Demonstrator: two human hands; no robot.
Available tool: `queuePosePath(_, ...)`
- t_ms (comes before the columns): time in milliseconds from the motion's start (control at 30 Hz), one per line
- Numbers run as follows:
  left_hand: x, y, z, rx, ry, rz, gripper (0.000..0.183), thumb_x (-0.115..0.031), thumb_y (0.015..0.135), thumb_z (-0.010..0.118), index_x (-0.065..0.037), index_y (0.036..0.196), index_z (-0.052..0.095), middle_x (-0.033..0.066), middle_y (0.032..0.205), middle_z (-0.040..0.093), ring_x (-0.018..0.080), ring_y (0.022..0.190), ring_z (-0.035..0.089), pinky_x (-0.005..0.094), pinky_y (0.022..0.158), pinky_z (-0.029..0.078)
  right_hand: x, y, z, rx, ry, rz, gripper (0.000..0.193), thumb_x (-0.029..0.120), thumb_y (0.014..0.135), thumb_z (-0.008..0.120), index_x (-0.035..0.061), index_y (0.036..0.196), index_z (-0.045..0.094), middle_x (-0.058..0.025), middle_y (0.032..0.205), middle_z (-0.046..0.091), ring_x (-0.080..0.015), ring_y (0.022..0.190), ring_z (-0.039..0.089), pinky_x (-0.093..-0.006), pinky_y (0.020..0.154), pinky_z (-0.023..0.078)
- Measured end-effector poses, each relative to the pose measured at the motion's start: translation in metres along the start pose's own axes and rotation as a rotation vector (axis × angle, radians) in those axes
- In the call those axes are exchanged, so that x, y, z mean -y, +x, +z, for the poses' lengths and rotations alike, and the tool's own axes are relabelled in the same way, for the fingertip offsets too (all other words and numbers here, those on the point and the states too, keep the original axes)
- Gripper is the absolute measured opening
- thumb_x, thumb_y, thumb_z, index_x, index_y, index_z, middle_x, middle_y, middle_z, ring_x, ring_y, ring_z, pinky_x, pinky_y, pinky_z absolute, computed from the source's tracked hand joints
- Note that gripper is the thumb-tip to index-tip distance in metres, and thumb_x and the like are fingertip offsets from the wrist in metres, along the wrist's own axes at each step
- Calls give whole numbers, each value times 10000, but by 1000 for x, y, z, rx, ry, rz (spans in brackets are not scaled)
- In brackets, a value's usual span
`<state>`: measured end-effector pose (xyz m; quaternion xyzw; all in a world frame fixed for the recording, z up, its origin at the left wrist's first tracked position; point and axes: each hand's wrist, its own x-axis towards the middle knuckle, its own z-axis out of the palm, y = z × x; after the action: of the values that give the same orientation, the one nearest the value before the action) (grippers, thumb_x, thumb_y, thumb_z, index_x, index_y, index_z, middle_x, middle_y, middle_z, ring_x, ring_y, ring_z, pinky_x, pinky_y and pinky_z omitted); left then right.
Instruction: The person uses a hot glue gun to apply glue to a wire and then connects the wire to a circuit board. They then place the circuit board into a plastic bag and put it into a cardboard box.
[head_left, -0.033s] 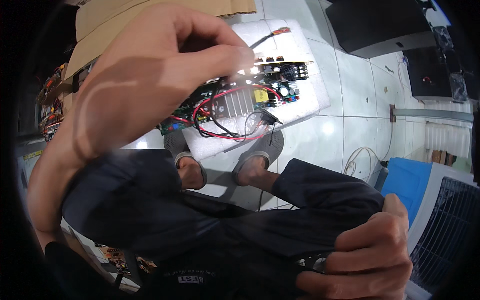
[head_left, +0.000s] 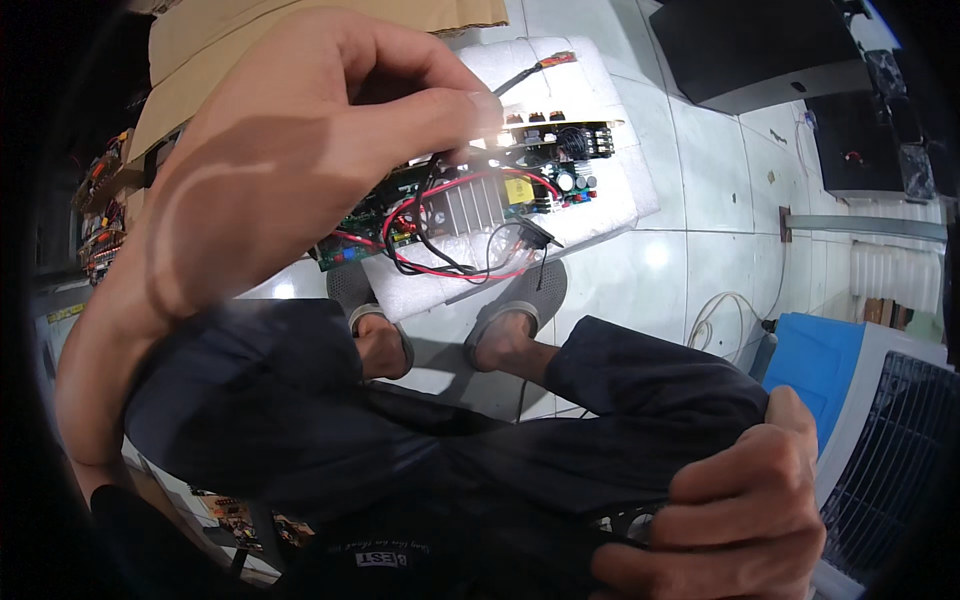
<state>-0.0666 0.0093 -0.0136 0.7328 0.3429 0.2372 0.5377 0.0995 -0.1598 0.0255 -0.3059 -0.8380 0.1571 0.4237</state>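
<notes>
My left hand [head_left: 300, 150] reaches over the work from the left, thumb and index finger pinched together. A black cable [head_left: 516, 82] with a red and green end comes out beside the fingertips, and the hand is closed on it; the exact grip is hidden. Below lies an amplifier-like circuit board [head_left: 470, 207] with a silver heatsink, a yellow transformer [head_left: 519, 190] and capacitors. Red and black wires [head_left: 400, 225] loop over it to a small black connector [head_left: 536, 235]. My right hand [head_left: 745, 500] rests by my right knee with curled fingers; whatever is inside them is hidden.
The board lies on a white foam block [head_left: 625, 180] on the tiled floor [head_left: 655, 265], in front of my sandalled feet. Cardboard [head_left: 220, 50] is at the far left. Black boxes [head_left: 750, 50] stand at the far right, with a blue and white fan unit [head_left: 815, 370] nearer.
</notes>
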Motion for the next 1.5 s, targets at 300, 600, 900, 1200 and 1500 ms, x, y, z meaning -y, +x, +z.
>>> queuePosePath(300,-16,21,-12,138,66,-146,249,-227,935,649,12,962,715,5,825,654,50,787,580,208,715,445,-55,9,-50,207,-240,485,209,208,892,717,-1,887,722,-85,654,642,-131,496,522,-302,462,393)
queuePosePath(600,-13,16,-22,151,-18,-176,233,-220,926,678,6,965,722,3,791,662,42,727,585,197,646,443,-151,10,-16,356,-307,772,179,104,857,745,12,1011,740,-125,805,682,-202,639,582,-339,597,469)
queuePosePath(900,-10,3,-13,-2,-113,-64,241,-224,916,706,10,970,728,17,777,666,43,683,582,195,594,441,-152,14,-9,435,-347,711,187,84,841,743,30,1019,735,-137,869,691,-261,767,687,-384,672,533)
queuePosePath(1200,0,17,-26,126,77,-101,241,-221,924,697,14,963,732,29,782,675,55,686,585,206,596,447,-162,-2,-10,313,-418,477,142,61,795,772,36,922,714,-75,856,647,-235,720,677,-348,588,535)
queuePosePath(1500,-2,16,-28,125,106,-86,254,-238,922,690,9,957,736,31,763,669,59,685,579,219,603,441,-164,-14,-21,453,-751,111,224,46,794,756,83,972,625,-38,908,578,-171,623,638,-325,491,509)
